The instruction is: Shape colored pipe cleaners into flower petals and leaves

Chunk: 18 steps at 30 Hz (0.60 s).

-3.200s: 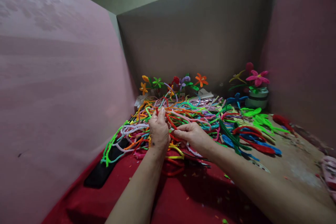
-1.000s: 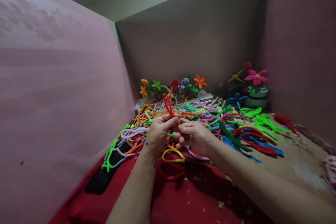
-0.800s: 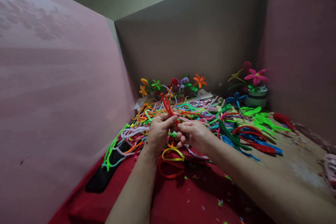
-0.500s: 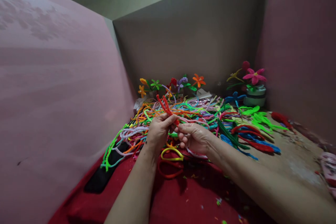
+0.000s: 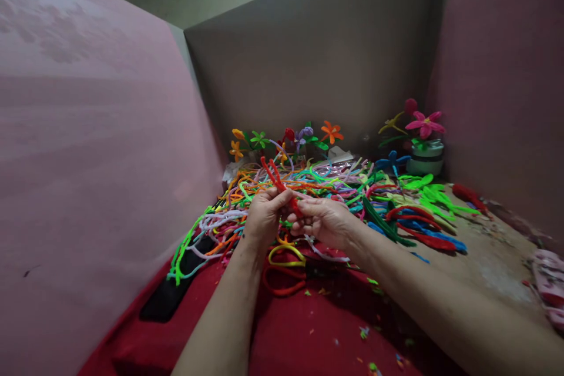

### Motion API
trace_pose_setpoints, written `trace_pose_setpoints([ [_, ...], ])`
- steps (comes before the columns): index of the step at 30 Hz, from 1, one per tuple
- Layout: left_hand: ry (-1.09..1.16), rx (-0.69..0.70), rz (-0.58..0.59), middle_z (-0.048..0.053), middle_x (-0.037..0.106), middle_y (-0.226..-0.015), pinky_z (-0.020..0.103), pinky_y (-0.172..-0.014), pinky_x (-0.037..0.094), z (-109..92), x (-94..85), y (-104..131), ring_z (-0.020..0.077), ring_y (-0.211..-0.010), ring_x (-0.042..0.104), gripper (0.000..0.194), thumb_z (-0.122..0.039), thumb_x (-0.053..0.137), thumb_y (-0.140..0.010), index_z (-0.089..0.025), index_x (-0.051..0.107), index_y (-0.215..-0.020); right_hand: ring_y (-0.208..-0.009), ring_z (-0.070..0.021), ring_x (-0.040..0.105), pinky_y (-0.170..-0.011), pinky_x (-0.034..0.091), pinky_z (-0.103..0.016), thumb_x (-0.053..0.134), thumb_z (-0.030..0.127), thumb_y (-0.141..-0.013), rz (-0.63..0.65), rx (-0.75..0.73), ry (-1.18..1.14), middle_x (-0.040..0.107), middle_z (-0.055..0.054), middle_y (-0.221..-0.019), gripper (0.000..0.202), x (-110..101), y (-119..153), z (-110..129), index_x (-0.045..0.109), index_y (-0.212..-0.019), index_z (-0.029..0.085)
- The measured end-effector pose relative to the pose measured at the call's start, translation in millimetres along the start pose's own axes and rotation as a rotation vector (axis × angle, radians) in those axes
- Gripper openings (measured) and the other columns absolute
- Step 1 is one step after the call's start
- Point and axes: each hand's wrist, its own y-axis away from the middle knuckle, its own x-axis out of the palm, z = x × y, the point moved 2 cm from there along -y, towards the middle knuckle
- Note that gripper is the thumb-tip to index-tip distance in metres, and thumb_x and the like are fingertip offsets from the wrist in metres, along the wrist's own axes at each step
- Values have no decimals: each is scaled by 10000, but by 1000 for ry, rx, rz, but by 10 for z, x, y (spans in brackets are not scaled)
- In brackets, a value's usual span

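Between both hands are red pipe cleaners (image 5: 273, 174), their free ends sticking up and to the left. My left hand (image 5: 267, 211) pinches them between thumb and fingers. Close against it, my right hand (image 5: 324, 220) grips the lower red part with thumb and fingertips; my fingers partly hide that portion. Behind and around the hands spreads a heap of many-coloured pipe cleaners (image 5: 220, 220). Just below the hands lie scissors (image 5: 287, 255) with one yellow and one red handle loop, their blades hidden.
Fuzzy flowers (image 5: 332, 131) stand along the back wall. A pale jar (image 5: 425, 158) holds a pink flower at the back right. A black phone-like slab (image 5: 161, 305) rests on the red cloth (image 5: 282, 335) at left. Pink sandals (image 5: 549, 279) lie far right, and clippings dot the cloth.
My right hand has shifted slightly left, closer to my left hand, and its fingers have curled in around the lower red part. The view has moved a little.
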Motion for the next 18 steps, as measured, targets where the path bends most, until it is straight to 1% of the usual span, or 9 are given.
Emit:
trace_pose_setpoints([
  [3,-4,-16,-5,-14,543,-556,175,-422,325,-17,24,17,45,-431,446,228,-309,695,-648,-104,629,-725,-496,-110,579,-534,483,-244,641,126,-685,-46,-14,-3,624,-24,-558,93,-31,-27,-18,597,-766,120],
  [6,1,36,-71,-42,486,-514,162,-409,290,-38,34,19,27,-419,399,227,-304,713,-629,-108,611,-684,-429,-101,544,-478,452,-229,666,140,-664,-99,-19,43,599,-18,-499,92,-56,-48,-63,577,-652,121],
  [8,2,68,-107,-55,450,-491,159,-402,273,-47,28,13,21,-410,377,220,-289,711,-634,-112,580,-633,-396,-99,526,-456,440,-227,663,143,-661,-118,-23,90,600,-25,-484,110,-61,-48,-86,565,-615,122],
  [10,23,69,-119,-57,443,-487,160,-407,283,-49,17,5,25,-411,385,216,-275,706,-640,-115,563,-619,-394,-104,529,-449,438,-227,653,138,-659,-118,-24,131,608,-31,-488,95,-55,-36,-92,570,-616,122],
  [12,63,59,-116,-53,458,-493,162,-417,308,-50,6,-1,33,-420,409,200,-264,707,-637,-116,573,-643,-428,-119,559,-472,457,-239,647,133,-655,-90,-27,155,624,-42,-516,67,-37,-18,-76,585,-637,114],
  [15,92,23,-78,-39,498,-512,166,-423,337,-38,8,-1,46,-429,445,190,-269,698,-646,-116,600,-701,-510,-142,608,-552,497,-271,627,149,-680,-49,-25,128,645,-51,-573,53,-6,-1,-34,604,-705,109],
  [18,73,-32,-30,-19,547,-554,173,-421,361,-9,34,13,58,-436,477,207,-291,691,-653,-119,616,-741,-555,-144,624,-580,509,-271,607,138,-694,-65,-29,78,646,-51,-592,65,-5,-5,-16,608,-752,107],
])
